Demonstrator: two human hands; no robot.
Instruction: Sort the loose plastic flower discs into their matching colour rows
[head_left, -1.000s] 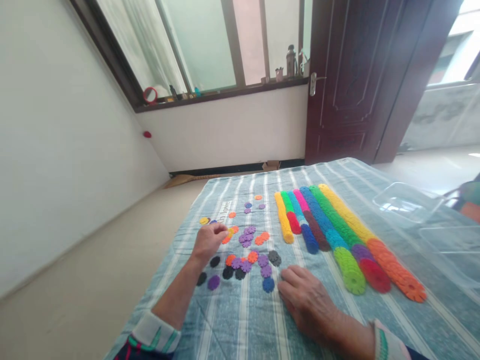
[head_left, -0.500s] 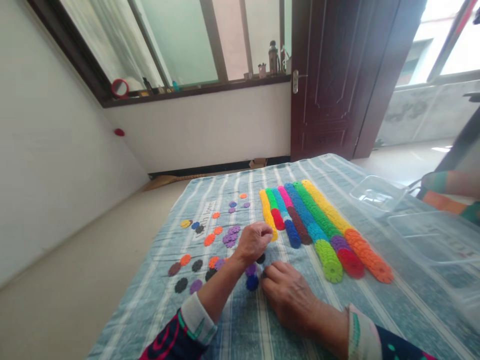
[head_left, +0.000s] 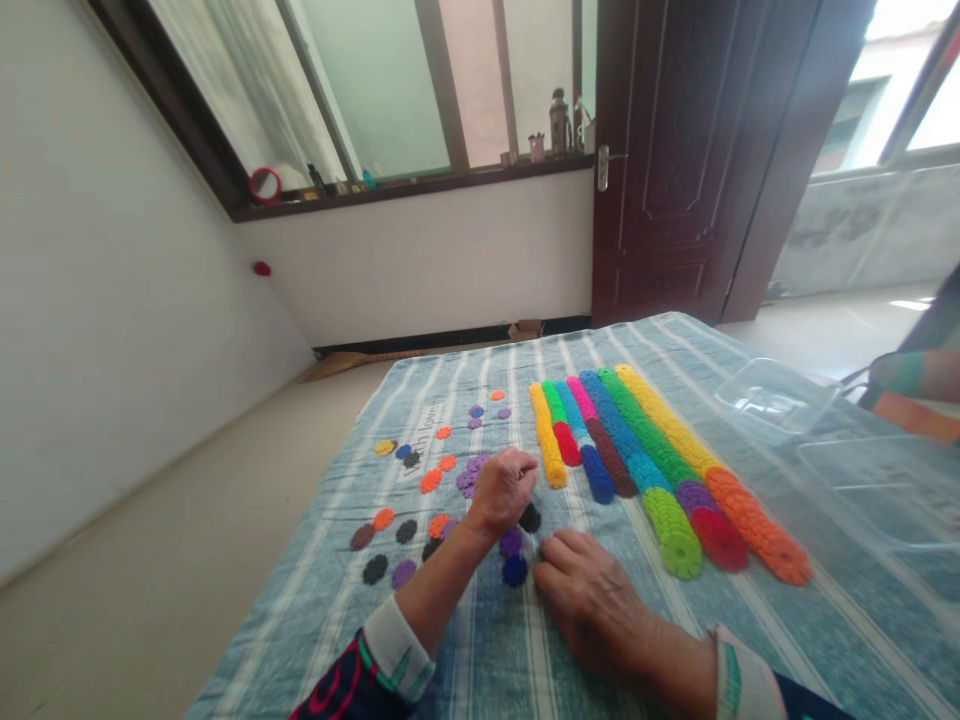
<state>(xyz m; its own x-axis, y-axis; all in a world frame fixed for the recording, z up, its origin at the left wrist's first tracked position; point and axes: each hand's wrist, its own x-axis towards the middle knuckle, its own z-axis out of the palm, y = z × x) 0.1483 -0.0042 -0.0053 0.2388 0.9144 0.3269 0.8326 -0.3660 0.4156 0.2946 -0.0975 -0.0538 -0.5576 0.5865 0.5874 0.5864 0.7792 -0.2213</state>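
Note:
My left hand (head_left: 504,492) is closed, its fingers pinched together just left of the near end of a yellow row of overlapping discs (head_left: 549,436). Whatever it holds, if anything, is hidden. Below its fingers lies a black notched disc (head_left: 530,517). My right hand (head_left: 596,600) rests low over the cloth with fingers curled; what they may hold cannot be made out. Close to its fingertips are a dark blue disc (head_left: 514,571) and a purple disc (head_left: 511,542). Beneath my left wrist and hand, purple discs (head_left: 472,475) are partly covered.
More overlapping rows run to the right, including a green row (head_left: 652,430) and an orange stretch (head_left: 761,525). Loose discs, such as an orange one (head_left: 430,481), lie scattered left. Clear plastic boxes (head_left: 780,395) stand right, on the striped cloth (head_left: 300,620). Someone's blurred sleeve (head_left: 911,410) shows at far right.
My left hand has drawn slightly back and left from the yellow row, so its near end and the black disc show more. My right hand stays nearly still; the view has shifted a little.

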